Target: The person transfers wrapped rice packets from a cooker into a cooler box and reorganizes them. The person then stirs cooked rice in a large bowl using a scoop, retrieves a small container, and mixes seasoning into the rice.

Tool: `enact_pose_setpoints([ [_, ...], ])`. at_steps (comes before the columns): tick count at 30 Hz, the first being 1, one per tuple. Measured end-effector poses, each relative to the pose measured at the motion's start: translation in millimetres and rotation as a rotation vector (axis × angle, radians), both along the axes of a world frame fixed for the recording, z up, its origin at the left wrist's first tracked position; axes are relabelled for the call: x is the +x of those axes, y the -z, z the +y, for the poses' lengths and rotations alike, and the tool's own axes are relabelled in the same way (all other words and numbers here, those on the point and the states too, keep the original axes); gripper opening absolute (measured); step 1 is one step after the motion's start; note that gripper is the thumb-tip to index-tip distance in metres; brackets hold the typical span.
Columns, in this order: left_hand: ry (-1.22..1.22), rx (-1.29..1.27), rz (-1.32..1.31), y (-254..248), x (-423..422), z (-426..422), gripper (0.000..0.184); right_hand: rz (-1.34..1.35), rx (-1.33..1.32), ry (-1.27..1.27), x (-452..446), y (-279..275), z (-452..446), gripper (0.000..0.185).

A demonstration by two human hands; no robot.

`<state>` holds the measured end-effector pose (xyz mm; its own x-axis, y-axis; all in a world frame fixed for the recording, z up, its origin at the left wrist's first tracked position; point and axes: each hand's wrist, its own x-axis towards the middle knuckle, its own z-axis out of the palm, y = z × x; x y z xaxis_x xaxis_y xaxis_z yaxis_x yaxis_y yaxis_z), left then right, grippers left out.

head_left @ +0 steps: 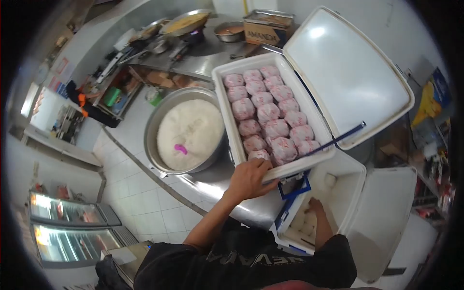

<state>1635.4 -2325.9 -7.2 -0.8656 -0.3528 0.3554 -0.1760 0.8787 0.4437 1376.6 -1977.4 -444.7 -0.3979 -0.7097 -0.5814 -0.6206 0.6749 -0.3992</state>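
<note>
My left hand (251,179) is wrapped over the near corner of a white cooler box (223,92), thumb outside and fingers on the inner side. Its fingertips are at a paper-wrapped bundle (259,154). Rows of similar round bundles in white paper with red print (268,112) fill this cooler. Lower down on the right, my right hand (315,205) reaches into a second cooler (348,176). White round lumps (303,222) lie inside it, and what they are I cannot make out. The right fingers are too small and partly hidden to read.
A big metal pot (151,130) of what looks like white rice, with a pink utensil (180,149) in it, stands left of the upper cooler. Both cooler lids (353,72) hang open rightward. Behind are pans (186,24) and a carton (263,34). A blue-handled rod crosses the cooler.
</note>
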Motion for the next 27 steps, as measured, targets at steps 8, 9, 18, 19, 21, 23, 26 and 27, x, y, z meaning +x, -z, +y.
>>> enact_pose_setpoints([
  [8,0.046,0.063,0.059,6,4,-5,0.035,0.323,-0.337,0.271,-14,-308,-4,0.048],
  [9,0.079,0.083,0.112,14,7,-10,0.041,-0.035,-0.484,0.543,16,-379,-37,0.043],
  [18,-0.139,0.323,0.890,29,21,-14,0.042,0.121,-0.703,-0.216,84,-523,-265,0.054],
  [19,-0.144,0.337,0.908,30,21,-14,0.045,0.091,-0.623,-0.326,84,-520,-292,0.055],
  [21,-0.169,0.319,0.907,19,20,-10,0.049,0.145,-0.574,-0.579,90,-518,-333,0.055],
  [23,-0.150,0.296,0.810,15,20,-11,0.052,0.085,-0.362,-0.807,78,-488,-365,0.055],
  [26,-0.136,0.250,0.701,8,18,-24,0.056,-0.213,-0.320,-0.944,75,-457,-390,0.054],
  [27,-0.156,0.255,0.650,10,19,-19,0.056,-0.290,-0.312,-0.995,71,-443,-397,0.055],
])
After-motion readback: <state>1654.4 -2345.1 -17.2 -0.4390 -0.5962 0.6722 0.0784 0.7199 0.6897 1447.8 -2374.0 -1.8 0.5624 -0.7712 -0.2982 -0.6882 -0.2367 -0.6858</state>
